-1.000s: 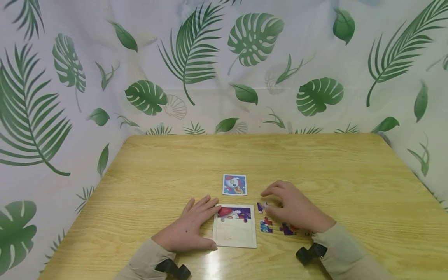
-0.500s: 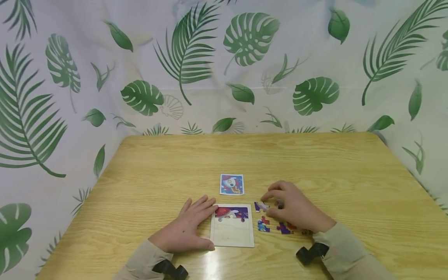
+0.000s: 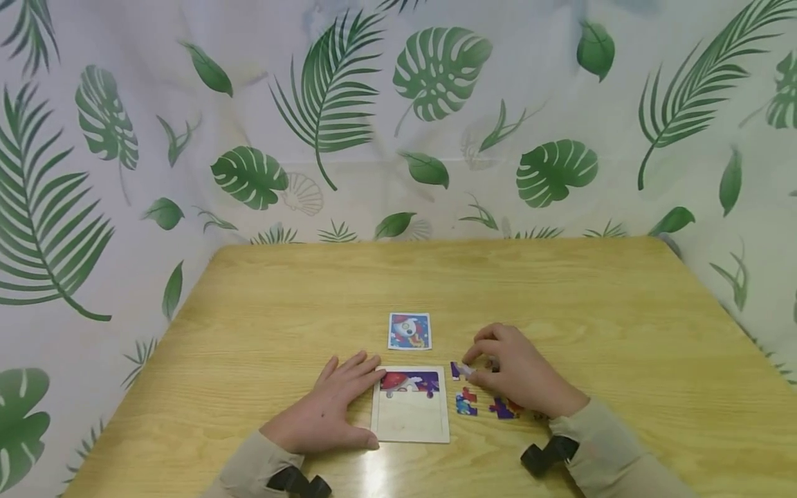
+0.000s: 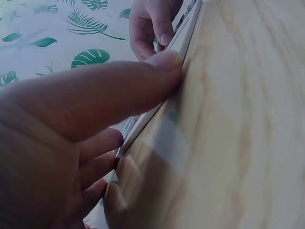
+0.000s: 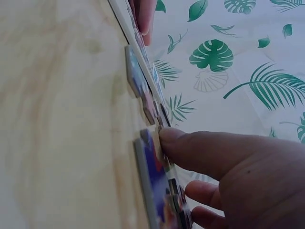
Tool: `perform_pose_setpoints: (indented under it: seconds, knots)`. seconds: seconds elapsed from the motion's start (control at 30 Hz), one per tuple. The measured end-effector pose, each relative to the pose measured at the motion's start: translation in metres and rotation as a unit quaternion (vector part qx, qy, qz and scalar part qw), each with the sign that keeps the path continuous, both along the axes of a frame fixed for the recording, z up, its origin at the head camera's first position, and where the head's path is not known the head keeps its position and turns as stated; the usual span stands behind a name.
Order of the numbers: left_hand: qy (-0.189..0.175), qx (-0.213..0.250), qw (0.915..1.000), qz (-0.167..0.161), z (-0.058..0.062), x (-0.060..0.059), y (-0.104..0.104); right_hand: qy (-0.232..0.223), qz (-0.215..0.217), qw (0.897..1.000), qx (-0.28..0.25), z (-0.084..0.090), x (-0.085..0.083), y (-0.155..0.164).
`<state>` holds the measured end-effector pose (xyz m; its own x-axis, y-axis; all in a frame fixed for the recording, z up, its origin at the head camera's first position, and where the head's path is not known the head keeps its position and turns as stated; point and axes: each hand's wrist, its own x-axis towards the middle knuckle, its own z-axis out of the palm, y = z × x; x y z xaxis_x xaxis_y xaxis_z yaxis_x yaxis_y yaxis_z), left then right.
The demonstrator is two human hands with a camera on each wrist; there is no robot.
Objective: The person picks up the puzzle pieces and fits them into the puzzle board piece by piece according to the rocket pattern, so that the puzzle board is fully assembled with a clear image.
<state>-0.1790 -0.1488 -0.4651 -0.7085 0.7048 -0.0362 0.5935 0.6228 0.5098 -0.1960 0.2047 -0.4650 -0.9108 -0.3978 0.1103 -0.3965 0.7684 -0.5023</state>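
Head view, nearest first: two sleeves come in over the near edge of the wooden table [image 3: 560, 290], each with a black wrist strap. The left hand [image 3: 326, 415] lies flat, fingers straight and relaxed, against the left edge of the puzzle tray [image 3: 410, 420], its thumb along the tray's near left corner; it grasps nothing. The tray sits close to the near edge, around the middle, with only its far row filled with pieces. Just right of the tray lie loose puzzle pieces [image 3: 465, 402], some partly hidden under the right hand [image 3: 519, 377]. That hand's fingers are curled, pinching one puzzle piece [image 3: 459, 371] at the tray's far right corner; the right wrist view shows the thumb pressed on the edge of a piece resting on the table. Beyond the tray, towards the table's middle, lies a small picture card [image 3: 409, 331] showing a rocket, apart from everything else. A leaf-patterned curtain [image 3: 398, 117] hangs behind the far edge.
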Motion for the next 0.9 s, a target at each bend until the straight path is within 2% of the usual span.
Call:
perform_pose_setpoints:
  seconds: [0.2,0.4,0.53,0.7,0.9]
  knots:
    - [0.015,0.004,0.9999,0.004,-0.001,0.0,-0.002,0.039,-0.003,0.999,0.016,0.005,-0.002,-0.005]
    - [-0.003,0.005,1.0,0.0,-0.001,0.001,-0.004,0.027,-0.007,0.999,0.019,0.004,0.001,-0.009]
    - [0.003,-0.003,1.0,-0.002,-0.001,0.001,-0.003,0.024,-0.005,1.0,-0.002,0.003,0.004,-0.015]
    - [0.014,-0.008,0.9999,-0.005,0.0,0.001,-0.001,0.032,0.016,0.999,-0.03,0.003,0.007,-0.027]
    - [0.0,-0.017,0.9998,-0.001,-0.002,0.002,-0.002,0.036,0.04,0.998,-0.03,0.002,0.013,-0.048]
